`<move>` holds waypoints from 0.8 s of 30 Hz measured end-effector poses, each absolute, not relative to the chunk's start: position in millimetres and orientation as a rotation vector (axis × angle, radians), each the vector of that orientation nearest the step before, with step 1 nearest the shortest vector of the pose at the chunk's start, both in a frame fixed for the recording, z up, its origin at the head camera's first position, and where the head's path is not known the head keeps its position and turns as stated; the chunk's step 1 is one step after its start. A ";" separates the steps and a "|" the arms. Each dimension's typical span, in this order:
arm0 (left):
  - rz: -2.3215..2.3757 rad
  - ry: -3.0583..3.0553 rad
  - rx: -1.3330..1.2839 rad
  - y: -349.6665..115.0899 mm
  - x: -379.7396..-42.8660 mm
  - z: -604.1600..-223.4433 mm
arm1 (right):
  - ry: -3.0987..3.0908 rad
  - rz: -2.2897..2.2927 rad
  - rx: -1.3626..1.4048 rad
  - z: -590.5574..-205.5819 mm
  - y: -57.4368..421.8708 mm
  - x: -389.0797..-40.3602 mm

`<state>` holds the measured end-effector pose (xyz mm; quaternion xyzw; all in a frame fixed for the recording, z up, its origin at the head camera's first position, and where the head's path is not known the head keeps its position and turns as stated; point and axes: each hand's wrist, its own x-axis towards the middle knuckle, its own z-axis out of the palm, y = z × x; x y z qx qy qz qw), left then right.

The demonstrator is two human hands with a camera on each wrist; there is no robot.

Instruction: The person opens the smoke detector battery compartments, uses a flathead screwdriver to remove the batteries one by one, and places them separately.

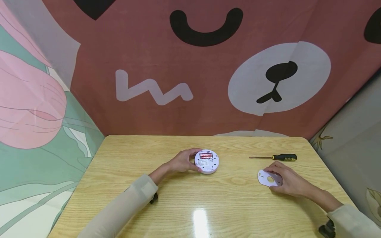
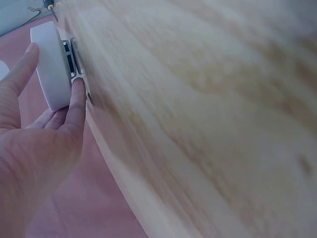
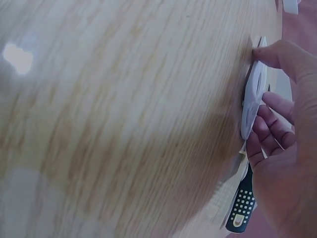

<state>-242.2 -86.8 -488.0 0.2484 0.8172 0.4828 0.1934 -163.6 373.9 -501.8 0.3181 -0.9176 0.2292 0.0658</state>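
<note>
Across a wood-grain desk [image 1: 232, 205], the left hand [image 1: 183, 161] grips a round white device [image 1: 208, 166] by its left side while the right hand [image 1: 287, 180], well apart to the right, pinches a white plate [image 1: 263, 180] whose long axis runs roughly sideways.

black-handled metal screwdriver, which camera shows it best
The head view: the black-handled metal screwdriver lies whole there, unobstructed. Right wrist shows mostly its handle, partly hidden; left wrist, only a piece at the top edge.
</note>
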 end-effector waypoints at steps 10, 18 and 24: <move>1.356 2.288 0.706 -88.5 -241.4 -487.0 | -2.760 0.655 0.932 -487.8 376.9 -163.4; 1.359 2.291 0.711 -88.2 -241.6 -486.9 | -2.706 0.597 0.875 -477.2 385.7 -174.2; 1.361 2.292 0.714 -87.6 -241.6 -487.6 | -2.674 0.638 0.840 -479.0 400.3 -184.7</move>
